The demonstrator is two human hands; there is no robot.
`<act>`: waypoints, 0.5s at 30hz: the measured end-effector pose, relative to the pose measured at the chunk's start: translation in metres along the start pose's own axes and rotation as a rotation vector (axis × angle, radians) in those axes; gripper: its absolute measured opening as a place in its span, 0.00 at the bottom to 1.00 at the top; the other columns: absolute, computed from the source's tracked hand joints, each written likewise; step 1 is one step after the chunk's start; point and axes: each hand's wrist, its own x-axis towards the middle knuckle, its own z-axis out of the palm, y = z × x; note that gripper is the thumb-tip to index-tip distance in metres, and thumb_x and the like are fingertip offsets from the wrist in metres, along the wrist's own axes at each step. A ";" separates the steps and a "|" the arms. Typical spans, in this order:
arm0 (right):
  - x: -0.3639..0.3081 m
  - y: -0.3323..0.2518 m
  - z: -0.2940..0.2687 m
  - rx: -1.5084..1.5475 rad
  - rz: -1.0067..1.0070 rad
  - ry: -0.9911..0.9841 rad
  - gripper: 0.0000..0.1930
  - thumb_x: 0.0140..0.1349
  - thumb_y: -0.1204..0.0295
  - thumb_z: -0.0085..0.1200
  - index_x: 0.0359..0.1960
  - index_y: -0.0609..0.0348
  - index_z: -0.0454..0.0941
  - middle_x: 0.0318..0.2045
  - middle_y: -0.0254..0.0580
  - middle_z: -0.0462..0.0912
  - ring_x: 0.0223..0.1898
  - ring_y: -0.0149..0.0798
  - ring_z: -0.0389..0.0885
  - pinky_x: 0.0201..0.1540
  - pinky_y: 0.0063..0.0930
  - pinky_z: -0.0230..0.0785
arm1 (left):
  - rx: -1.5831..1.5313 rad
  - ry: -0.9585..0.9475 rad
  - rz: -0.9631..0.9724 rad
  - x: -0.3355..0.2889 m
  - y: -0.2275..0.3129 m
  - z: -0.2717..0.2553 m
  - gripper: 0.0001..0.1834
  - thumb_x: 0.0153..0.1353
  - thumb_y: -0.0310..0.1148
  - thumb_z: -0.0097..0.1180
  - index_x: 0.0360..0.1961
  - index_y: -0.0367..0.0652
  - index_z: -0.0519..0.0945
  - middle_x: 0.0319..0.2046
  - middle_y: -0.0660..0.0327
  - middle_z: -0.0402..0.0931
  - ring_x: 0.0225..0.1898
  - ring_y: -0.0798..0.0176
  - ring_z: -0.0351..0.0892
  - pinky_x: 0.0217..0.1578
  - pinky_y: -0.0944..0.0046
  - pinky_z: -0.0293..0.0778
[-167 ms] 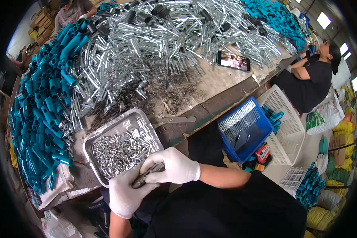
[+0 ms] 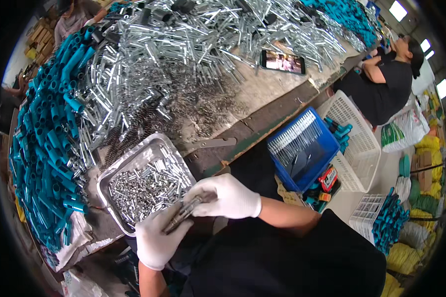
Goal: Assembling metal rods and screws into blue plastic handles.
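In white knit gloves, both my hands are closed in front of my body, just off the near right corner of a metal tray [image 2: 102, 187]. My left hand [image 2: 156, 240] grips one end of a slim metal part [image 2: 183, 214], greyish and shiny, its exact kind unclear. The fingers of my right hand [image 2: 228, 198] close on its other end and hide some of it. Small silvery metal pins and sleeves [image 2: 142, 190] fill much of the tray.
Silvery metal tubes [image 2: 183, 39] are heaped across the table, flanked by teal plastic handles [image 2: 54, 143]. Thin springs [image 2: 183, 94] lie nearer. A phone [image 2: 282, 62] rests by the edge. Right are a blue bin [image 2: 295, 171], a white crate [image 2: 359, 148] and a seated person [image 2: 381, 89].
My right hand has drawn slightly to the right and up, away from my left, exposing more of the metal part. The whole view has shifted a little.
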 end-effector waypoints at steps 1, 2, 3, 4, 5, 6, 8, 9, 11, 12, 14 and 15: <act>-0.004 0.002 -0.012 -0.089 0.067 -0.027 0.20 0.59 0.75 0.65 0.54 0.62 0.78 0.39 0.40 0.87 0.42 0.28 0.84 0.48 0.24 0.78 | -0.032 0.034 0.027 0.003 -0.007 0.007 0.22 0.45 0.33 0.74 0.42 0.35 0.85 0.30 0.49 0.83 0.30 0.53 0.85 0.33 0.60 0.78; -0.010 0.009 -0.029 -0.122 0.127 -0.114 0.22 0.61 0.70 0.65 0.54 0.67 0.77 0.40 0.44 0.86 0.42 0.30 0.85 0.48 0.25 0.77 | 0.004 0.152 0.000 0.006 -0.012 0.014 0.15 0.50 0.31 0.70 0.37 0.34 0.85 0.29 0.49 0.83 0.27 0.54 0.84 0.30 0.60 0.76; -0.015 0.027 -0.053 -0.147 0.104 -0.182 0.19 0.60 0.74 0.65 0.53 0.63 0.79 0.42 0.44 0.87 0.40 0.30 0.86 0.44 0.22 0.79 | -0.036 0.149 -0.117 0.012 -0.020 0.017 0.13 0.53 0.31 0.67 0.36 0.33 0.84 0.26 0.52 0.82 0.24 0.59 0.80 0.27 0.62 0.73; -0.022 0.024 -0.077 -0.093 0.335 -0.168 0.14 0.63 0.74 0.60 0.50 0.63 0.82 0.38 0.43 0.88 0.35 0.31 0.87 0.37 0.21 0.79 | -0.073 0.151 -0.241 0.018 -0.030 0.017 0.11 0.56 0.30 0.64 0.35 0.32 0.83 0.24 0.54 0.80 0.22 0.64 0.77 0.24 0.64 0.69; -0.033 0.037 -0.104 -0.107 0.366 -0.018 0.11 0.64 0.72 0.56 0.45 0.64 0.83 0.35 0.43 0.88 0.30 0.31 0.86 0.29 0.19 0.77 | -0.145 0.257 -0.263 0.020 -0.041 0.022 0.10 0.58 0.30 0.62 0.35 0.32 0.81 0.22 0.59 0.77 0.21 0.69 0.72 0.23 0.66 0.64; -0.045 0.055 -0.134 -0.021 0.383 0.233 0.10 0.64 0.71 0.56 0.40 0.64 0.83 0.31 0.42 0.86 0.25 0.29 0.83 0.25 0.17 0.71 | -0.219 0.369 -0.284 0.019 -0.055 0.028 0.10 0.60 0.30 0.59 0.34 0.32 0.80 0.20 0.64 0.74 0.20 0.74 0.66 0.21 0.68 0.59; -0.065 0.097 -0.189 0.081 0.281 0.852 0.08 0.63 0.69 0.58 0.36 0.62 0.82 0.22 0.33 0.79 0.19 0.25 0.73 0.19 0.19 0.62 | -0.442 0.433 -0.362 0.015 -0.084 0.041 0.09 0.64 0.30 0.56 0.28 0.36 0.74 0.18 0.71 0.63 0.19 0.78 0.58 0.20 0.70 0.53; -0.075 0.128 -0.222 0.090 0.271 1.196 0.07 0.62 0.70 0.59 0.36 0.61 0.82 0.21 0.32 0.77 0.18 0.25 0.71 0.19 0.20 0.60 | -0.513 0.434 -0.405 0.017 -0.077 0.041 0.09 0.64 0.29 0.56 0.28 0.37 0.73 0.18 0.72 0.63 0.20 0.78 0.58 0.20 0.70 0.53; -0.120 0.220 -0.313 -0.623 0.421 1.305 0.15 0.56 0.63 0.64 0.41 0.58 0.85 0.31 0.47 0.87 0.30 0.43 0.85 0.37 0.34 0.76 | -0.580 0.434 -0.438 0.022 -0.068 0.042 0.10 0.65 0.29 0.55 0.27 0.38 0.72 0.18 0.73 0.62 0.20 0.78 0.57 0.20 0.71 0.52; -0.114 0.217 -0.311 -0.915 0.391 1.368 0.14 0.54 0.66 0.64 0.40 0.57 0.84 0.36 0.51 0.86 0.37 0.51 0.85 0.45 0.39 0.76 | -0.580 0.438 -0.452 0.020 -0.070 0.042 0.09 0.65 0.29 0.55 0.28 0.39 0.72 0.19 0.73 0.62 0.21 0.78 0.57 0.20 0.71 0.52; -0.103 0.212 -0.308 -1.081 0.501 1.330 0.11 0.55 0.66 0.62 0.37 0.57 0.84 0.35 0.51 0.86 0.39 0.55 0.84 0.46 0.45 0.75 | -0.572 0.451 -0.465 0.020 -0.069 0.042 0.09 0.66 0.29 0.55 0.28 0.39 0.72 0.19 0.73 0.63 0.21 0.78 0.57 0.20 0.72 0.52; -0.103 0.224 -0.314 -1.194 0.480 1.345 0.10 0.57 0.66 0.59 0.35 0.58 0.82 0.35 0.50 0.85 0.37 0.52 0.84 0.42 0.43 0.75 | -0.556 0.441 -0.461 0.021 -0.069 0.043 0.09 0.65 0.29 0.55 0.28 0.39 0.72 0.20 0.73 0.63 0.22 0.79 0.58 0.21 0.72 0.52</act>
